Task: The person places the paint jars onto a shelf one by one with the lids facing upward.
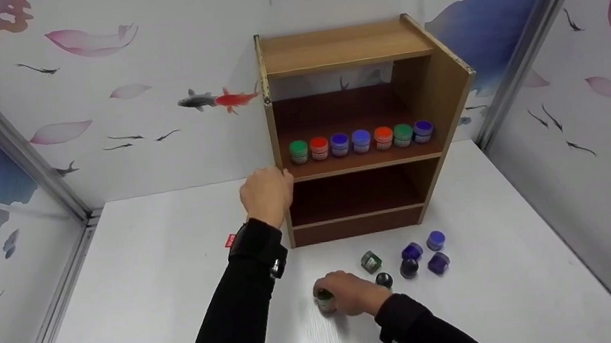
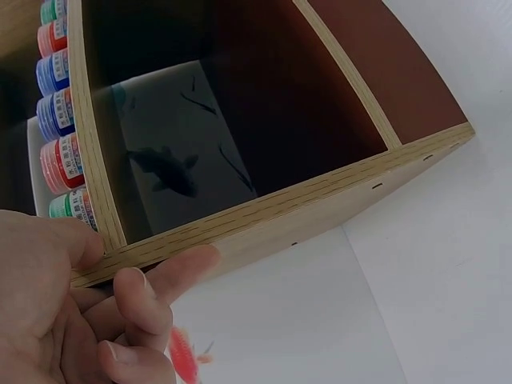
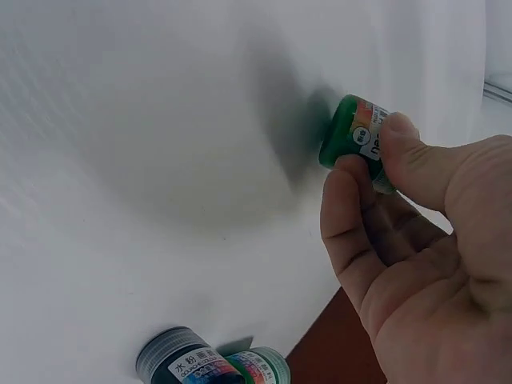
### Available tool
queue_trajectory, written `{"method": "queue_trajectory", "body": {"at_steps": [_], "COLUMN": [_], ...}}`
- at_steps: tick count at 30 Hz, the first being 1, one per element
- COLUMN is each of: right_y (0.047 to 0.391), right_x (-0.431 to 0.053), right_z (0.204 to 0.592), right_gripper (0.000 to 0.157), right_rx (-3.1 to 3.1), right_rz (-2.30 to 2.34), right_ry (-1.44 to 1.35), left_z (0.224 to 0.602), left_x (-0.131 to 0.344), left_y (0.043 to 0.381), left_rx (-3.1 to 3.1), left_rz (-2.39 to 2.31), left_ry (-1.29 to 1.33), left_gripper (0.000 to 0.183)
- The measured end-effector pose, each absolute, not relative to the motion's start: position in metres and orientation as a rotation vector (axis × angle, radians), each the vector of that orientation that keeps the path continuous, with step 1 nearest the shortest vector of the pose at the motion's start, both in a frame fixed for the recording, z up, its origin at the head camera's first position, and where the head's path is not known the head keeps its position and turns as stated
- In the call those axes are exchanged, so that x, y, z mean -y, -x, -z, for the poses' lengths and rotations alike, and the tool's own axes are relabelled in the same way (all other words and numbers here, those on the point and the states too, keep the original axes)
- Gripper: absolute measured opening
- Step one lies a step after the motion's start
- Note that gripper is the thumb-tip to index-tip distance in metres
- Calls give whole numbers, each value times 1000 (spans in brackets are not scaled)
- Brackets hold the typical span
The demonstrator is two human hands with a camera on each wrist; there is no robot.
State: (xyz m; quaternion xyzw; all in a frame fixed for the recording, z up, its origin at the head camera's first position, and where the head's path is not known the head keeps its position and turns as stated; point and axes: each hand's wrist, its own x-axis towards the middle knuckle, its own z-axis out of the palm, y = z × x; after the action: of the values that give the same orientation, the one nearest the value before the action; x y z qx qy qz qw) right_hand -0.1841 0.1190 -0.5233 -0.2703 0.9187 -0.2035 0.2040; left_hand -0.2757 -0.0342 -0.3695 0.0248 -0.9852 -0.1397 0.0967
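Two hands are at work: the left hand [image 1: 267,196] grips the left side panel of one shelf unit [image 1: 346,46]; the right hand [image 1: 349,294] pinches one green jar [image 3: 346,132] between thumb and fingers, over the near part of the worktop [image 1: 174,227]. To its right are six loose jars [image 1: 438,263]: one green, two blackish, three violet-blue. Seven shelved jars [image 1: 361,141] line the middle shelf: two green, two red, three blue-violet.

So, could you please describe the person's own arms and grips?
The left sleeve and right sleeve are black. The left strap and right strap, both black, have shiny fittings; a small red tag shows beside the left one. Left grip and right grip are ungloved.
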Motion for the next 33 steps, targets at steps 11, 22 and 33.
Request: {"method": "queue_trajectory", "body": {"at_steps": [11,22,33], "right_y": [193,199,216], "right_x": [-127,-132,-139], "right_z": [519,513,498], "right_gripper": [44,40,31], "right_rx": [-2570,-2604,-2616], "right_rz": [600,683,813], "right_ry": [848,827,760], "left_z": [369,370,371], "left_x": [34,34,34], "left_y": [276,276,275], "left_rx": [2909,2952,2933], "left_rz": [413,406,410], "left_ry": [-69,-86,-89], "left_gripper": [45,50,49]}}
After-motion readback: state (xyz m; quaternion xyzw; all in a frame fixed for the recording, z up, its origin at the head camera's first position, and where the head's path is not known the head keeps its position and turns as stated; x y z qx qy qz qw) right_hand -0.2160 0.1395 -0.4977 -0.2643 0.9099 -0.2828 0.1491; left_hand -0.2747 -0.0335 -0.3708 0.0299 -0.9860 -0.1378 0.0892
